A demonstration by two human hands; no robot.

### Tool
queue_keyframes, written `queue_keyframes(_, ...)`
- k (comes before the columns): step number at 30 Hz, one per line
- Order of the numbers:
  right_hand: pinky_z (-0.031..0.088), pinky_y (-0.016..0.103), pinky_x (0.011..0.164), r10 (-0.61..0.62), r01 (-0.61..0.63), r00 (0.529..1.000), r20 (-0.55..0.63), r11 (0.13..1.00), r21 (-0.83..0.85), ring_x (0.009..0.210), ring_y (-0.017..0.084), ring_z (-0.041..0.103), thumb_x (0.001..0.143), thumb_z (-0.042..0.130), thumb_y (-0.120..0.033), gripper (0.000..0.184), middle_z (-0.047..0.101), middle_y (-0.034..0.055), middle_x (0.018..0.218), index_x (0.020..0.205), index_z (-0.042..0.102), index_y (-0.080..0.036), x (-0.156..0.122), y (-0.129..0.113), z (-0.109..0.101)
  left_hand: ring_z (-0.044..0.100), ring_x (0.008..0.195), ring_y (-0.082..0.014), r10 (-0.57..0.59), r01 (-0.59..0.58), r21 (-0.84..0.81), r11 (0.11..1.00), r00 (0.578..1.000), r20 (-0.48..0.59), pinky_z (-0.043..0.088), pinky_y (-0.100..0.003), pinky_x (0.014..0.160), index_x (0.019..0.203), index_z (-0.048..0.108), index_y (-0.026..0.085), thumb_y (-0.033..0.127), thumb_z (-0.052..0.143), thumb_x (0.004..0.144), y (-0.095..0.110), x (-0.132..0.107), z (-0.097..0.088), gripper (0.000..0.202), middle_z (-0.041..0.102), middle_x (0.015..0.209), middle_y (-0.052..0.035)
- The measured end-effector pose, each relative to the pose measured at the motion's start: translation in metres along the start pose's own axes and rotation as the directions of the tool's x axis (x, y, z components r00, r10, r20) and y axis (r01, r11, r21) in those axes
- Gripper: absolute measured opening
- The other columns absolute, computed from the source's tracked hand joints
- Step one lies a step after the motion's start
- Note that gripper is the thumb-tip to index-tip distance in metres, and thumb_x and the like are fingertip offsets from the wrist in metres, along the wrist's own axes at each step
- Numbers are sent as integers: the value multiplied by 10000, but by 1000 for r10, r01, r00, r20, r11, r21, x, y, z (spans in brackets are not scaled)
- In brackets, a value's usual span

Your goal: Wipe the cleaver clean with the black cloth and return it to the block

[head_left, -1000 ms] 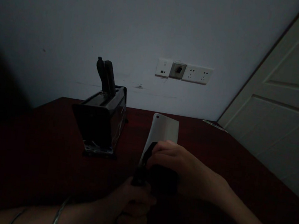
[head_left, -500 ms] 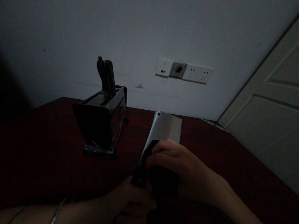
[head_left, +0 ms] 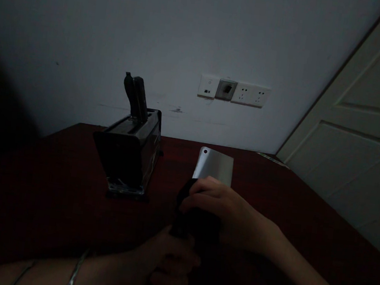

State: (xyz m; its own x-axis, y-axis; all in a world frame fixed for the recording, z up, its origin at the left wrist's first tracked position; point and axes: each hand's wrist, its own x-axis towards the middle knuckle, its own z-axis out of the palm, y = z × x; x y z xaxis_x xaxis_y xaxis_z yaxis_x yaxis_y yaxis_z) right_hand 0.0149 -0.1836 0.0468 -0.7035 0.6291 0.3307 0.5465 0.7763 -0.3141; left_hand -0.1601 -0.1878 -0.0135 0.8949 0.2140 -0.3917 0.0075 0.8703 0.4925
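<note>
We see the left hand (head_left: 166,261) with its grip clenched around the handle of the cleaver (head_left: 215,166), whose blade points away just above the bench (head_left: 49,199). The right hand (head_left: 219,205) presses what seems a dark cloth (head_left: 197,223) on the blade, grip closed on it. The knife block (head_left: 128,154) stands apart, left.

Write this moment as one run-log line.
left hand: grips cleaver handle | right hand: holds dark cloth on blade | knife block: behind, left, on table
</note>
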Motion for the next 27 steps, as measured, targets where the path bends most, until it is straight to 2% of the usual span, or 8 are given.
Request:
queue_keyframes(3,425,270,728,36,-34,999,-35,999,36,835,144,527,719,577,-69,277,569,52,931,967,605,-188,1,10,3,86,287,-26,16,-16,-18,1000,1000,11,148,-167,326,529,298,187,130,544,664,6,7,-5,286,205,335,118)
queue_keyframes(8,426,301,770,46,-42,990,-133,999,29,857,149,538,694,557,-19,310,578,44,906,949,605,-188,2,29,3,104,293,-24,125,-124,-33,992,992,25,174,-164,328,516,281,185,106,481,713,25,26,-6,292,197,337,114)
queue_keyframes(14,433,277,746,133,-133,982,-137,991,10,830,132,550,718,514,-13,293,571,30,904,929,608,-195,-5,39,-18,135,282,-12,187,-185,-32,982,978,96,195,-154,322,480,272,178,95,473,725,44,43,2,328,236,338,107)
queue_keyframes(17,431,270,725,151,-154,979,-134,988,-18,803,129,552,711,523,-12,282,577,25,876,910,612,-191,-7,43,-24,148,270,-11,201,-200,-23,979,972,118,201,-158,319,445,224,186,103,484,726,52,48,0,391,206,328,103)
queue_keyframes(22,439,278,717,127,-126,962,-241,992,19,806,138,553,726,557,-58,210,580,36,875,884,605,-188,-3,55,-9,149,278,-14,221,-221,-7,975,972,82,213,-157,323,459,246,179,93,484,720,56,53,-11,364,204,337,107)
queue_keyframes(27,442,278,729,140,-134,957,-255,990,43,812,139,557,714,536,-25,252,593,38,878,891,608,-188,-2,62,6,126,274,-12,212,-212,3,977,976,40,196,-155,317,455,251,179,88,482,708,55,56,-18,354,203,328,109)
